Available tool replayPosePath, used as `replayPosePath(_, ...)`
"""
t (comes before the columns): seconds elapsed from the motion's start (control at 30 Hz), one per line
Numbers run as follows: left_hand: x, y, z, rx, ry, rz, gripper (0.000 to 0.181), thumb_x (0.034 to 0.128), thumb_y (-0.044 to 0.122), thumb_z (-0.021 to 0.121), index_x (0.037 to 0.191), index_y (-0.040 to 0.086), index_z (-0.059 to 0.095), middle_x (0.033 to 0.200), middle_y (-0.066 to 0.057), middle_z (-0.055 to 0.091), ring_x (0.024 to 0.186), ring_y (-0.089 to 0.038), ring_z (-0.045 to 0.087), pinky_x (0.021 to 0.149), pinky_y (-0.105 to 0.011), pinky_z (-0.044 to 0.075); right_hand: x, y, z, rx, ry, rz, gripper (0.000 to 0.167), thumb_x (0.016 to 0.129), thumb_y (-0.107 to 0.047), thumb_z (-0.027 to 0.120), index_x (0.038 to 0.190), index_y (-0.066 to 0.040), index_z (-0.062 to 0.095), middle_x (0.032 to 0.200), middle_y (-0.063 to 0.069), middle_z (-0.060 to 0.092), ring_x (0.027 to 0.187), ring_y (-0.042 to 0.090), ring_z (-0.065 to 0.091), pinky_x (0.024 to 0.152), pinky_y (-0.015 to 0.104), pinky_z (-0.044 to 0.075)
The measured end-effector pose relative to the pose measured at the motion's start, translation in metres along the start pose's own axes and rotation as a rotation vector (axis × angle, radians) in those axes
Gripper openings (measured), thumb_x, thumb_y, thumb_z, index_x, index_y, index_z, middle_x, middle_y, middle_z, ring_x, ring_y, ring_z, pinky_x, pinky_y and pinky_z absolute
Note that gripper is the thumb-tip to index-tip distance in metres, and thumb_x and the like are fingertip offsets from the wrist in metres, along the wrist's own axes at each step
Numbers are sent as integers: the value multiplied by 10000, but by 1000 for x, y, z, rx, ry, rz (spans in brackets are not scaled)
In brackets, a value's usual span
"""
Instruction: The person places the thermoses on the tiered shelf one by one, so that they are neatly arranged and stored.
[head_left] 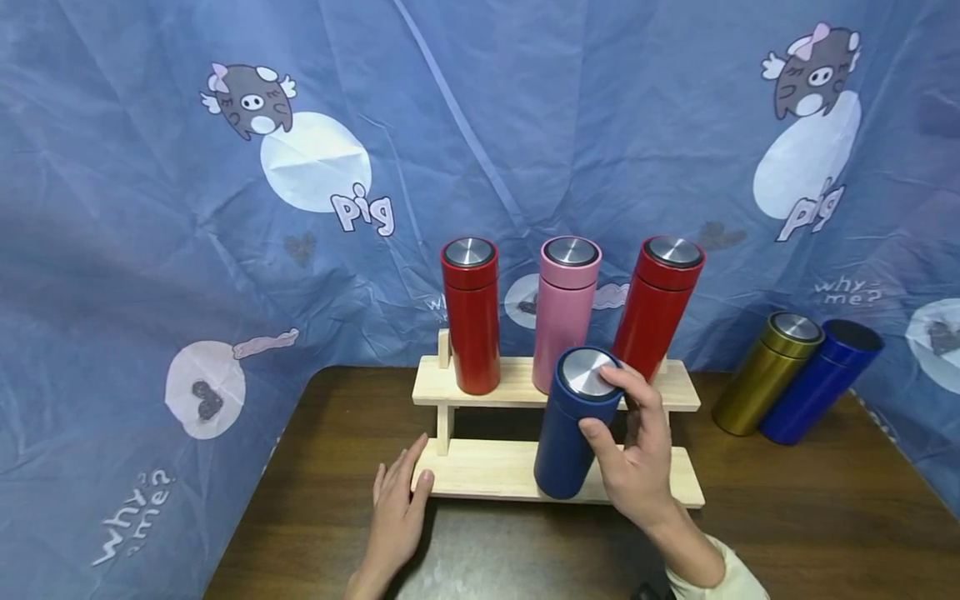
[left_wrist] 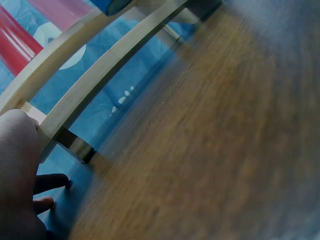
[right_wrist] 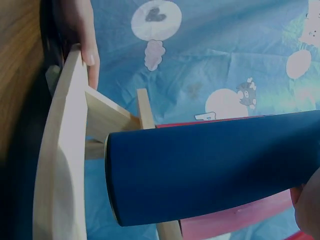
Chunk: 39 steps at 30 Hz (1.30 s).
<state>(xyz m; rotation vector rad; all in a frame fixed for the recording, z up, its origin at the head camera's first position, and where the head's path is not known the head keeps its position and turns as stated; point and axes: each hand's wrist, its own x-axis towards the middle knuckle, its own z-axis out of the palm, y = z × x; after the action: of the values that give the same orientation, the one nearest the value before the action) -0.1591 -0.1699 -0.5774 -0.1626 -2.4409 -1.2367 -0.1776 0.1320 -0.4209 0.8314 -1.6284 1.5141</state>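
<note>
My right hand [head_left: 637, 454] grips a dark blue thermos bottle [head_left: 566, 450] near its silver-topped lid, thumb on one side and fingers on the other. In the right wrist view the bottle [right_wrist: 210, 167] spans the picture, its base a little apart from the pale wooden two-step rack [right_wrist: 65, 165]. My left hand [head_left: 397, 508] touches the left end of the lower shelf [head_left: 487, 468], thumb at the front corner, fingers extended. On the upper shelf stand a red bottle [head_left: 472, 325], a pink bottle [head_left: 567, 308] and another red bottle [head_left: 662, 300], the last partly behind my right hand.
A gold bottle [head_left: 765, 375] and a bright blue bottle [head_left: 821, 383] stand side by side on the brown wooden table [head_left: 810, 517], right of the rack. Behind everything hangs a blue cloth [head_left: 495, 117] printed with cartoon pigs.
</note>
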Motion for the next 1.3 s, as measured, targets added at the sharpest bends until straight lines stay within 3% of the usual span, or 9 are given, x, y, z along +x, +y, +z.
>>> replayPosePath(0.33,0,-1,0,3,0,3,481,1151,209,560,1621,106,559,1601,-169,615,1463,-563,530,1245,-809,146,-2,12,29,41,-31,32,589,1070,-318,766,1416,118,573,1491,67,663,1389,220,628,1189,320,497)
replayPosePath(0.57,0,0,0,-2,6,7,478,1151,194,563,1619,99,560,1604,-173,611,1465,-570,524,1244,-814,138,-6,19,50,31,-18,93,652,1059,-428,758,1421,91,600,1501,6,667,1439,192,591,1209,313,468)
replayPosePath(0.8,0,0,0,-3,-1,5,480,1151,204,560,1620,103,558,1605,-172,611,1465,-571,525,1245,-809,138,-8,24,68,47,1,113,635,1057,-423,762,1429,64,600,1498,90,655,1369,159,617,1118,282,499)
replayPosePath(1.03,0,0,1,-3,12,20,482,1144,192,568,1618,102,564,1598,-170,617,1453,-573,536,1234,-817,151,-11,29,81,79,-4,141,561,1066,-336,771,1448,41,606,1461,192,669,1490,215,546,1264,344,415)
replayPosePath(1.17,0,0,1,-5,13,21,481,1143,190,569,1616,102,566,1597,-170,619,1453,-575,535,1234,-819,148,-12,34,87,81,-3,137,507,1060,-256,784,1452,18,617,1424,258,673,1505,222,535,1297,356,369)
replayPosePath(1.3,1,-1,0,-5,8,19,481,1144,194,564,1616,104,565,1597,-172,618,1456,-577,531,1232,-822,144,-12,35,92,89,-6,142,506,1065,-273,775,1460,2,620,1426,259,677,1475,207,564,1281,356,389)
